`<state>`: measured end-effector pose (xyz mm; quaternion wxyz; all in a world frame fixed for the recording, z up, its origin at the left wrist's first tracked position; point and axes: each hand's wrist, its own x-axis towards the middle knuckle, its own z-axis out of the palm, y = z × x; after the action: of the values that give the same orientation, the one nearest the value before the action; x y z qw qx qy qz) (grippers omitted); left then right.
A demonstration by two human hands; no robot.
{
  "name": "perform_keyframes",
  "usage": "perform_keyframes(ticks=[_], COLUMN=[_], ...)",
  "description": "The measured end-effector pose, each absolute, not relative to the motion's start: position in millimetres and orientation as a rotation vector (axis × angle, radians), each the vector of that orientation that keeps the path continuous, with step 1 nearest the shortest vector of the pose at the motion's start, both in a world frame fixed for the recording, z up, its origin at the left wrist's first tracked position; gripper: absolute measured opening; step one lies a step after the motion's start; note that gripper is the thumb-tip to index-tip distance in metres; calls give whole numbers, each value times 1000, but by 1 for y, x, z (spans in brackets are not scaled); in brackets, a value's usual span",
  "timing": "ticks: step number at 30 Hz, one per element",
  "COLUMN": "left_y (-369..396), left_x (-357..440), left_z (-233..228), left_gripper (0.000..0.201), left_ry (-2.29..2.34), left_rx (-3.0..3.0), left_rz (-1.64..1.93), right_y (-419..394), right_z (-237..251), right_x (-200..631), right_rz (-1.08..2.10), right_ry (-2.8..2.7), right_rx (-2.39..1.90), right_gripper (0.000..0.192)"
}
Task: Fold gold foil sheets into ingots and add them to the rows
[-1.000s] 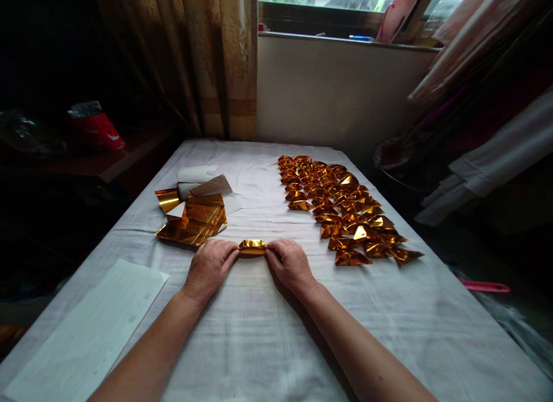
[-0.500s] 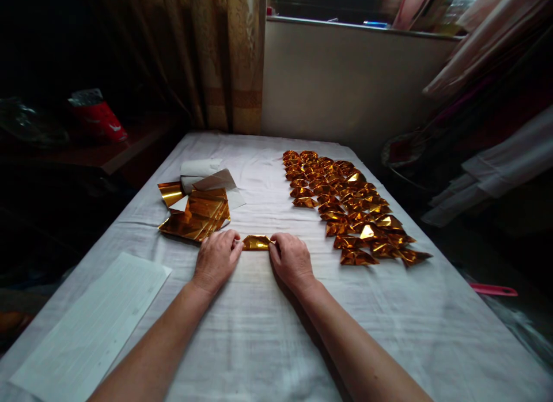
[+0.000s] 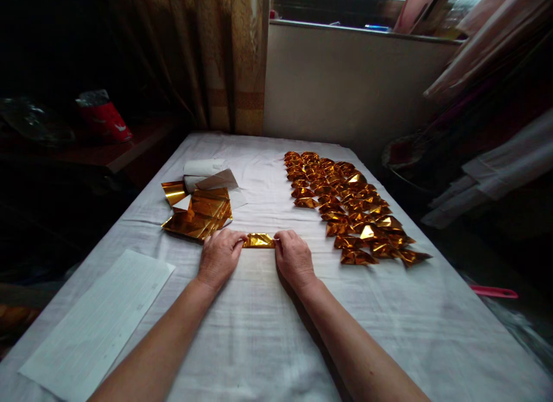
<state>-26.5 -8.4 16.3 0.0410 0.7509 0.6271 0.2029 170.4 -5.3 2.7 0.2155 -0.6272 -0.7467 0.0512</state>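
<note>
White cloth covers the table [image 3: 259,333]; near its middle my left hand [image 3: 220,257] and right hand [image 3: 295,259] each pinch an end of a folded gold foil piece [image 3: 259,240]. Farther off, loose gold sheets [image 3: 199,215] lie toward the left edge, finished gold folds [image 3: 349,209] toward the right.

The folded foil strip [image 3: 259,240] is shiny gold with orange reflections. The stack of foil sheets [image 3: 197,215] and the rows of folded pieces [image 3: 349,209] have the same metallic gold. The table cloth [image 3: 259,333] is plain white. The paper sheet [image 3: 99,321] is pale with thin lines. The curtain [image 3: 228,56] is beige-brown, and the packet [image 3: 105,118] is red.
</note>
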Motion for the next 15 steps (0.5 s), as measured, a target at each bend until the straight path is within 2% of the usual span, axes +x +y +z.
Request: perform_keyframes(ticks=[4, 8, 15], left_y=[-9, -9, -7], left_x=[-25, -25, -25], left_z=[19, 19, 17], left_gripper=[17, 17, 20], left_ry=[1922, 1930, 1961], left_rx=[2270, 2282, 2209], left_rz=[603, 605, 661], right_y=[-14, -26, -31], right_z=[7, 11, 16], right_x=[167, 157, 158], right_rz=[93, 151, 372], right_ry=[-2101, -2397, -2509], right_rx=[-1579, -1322, -1576], right_gripper=[25, 47, 60])
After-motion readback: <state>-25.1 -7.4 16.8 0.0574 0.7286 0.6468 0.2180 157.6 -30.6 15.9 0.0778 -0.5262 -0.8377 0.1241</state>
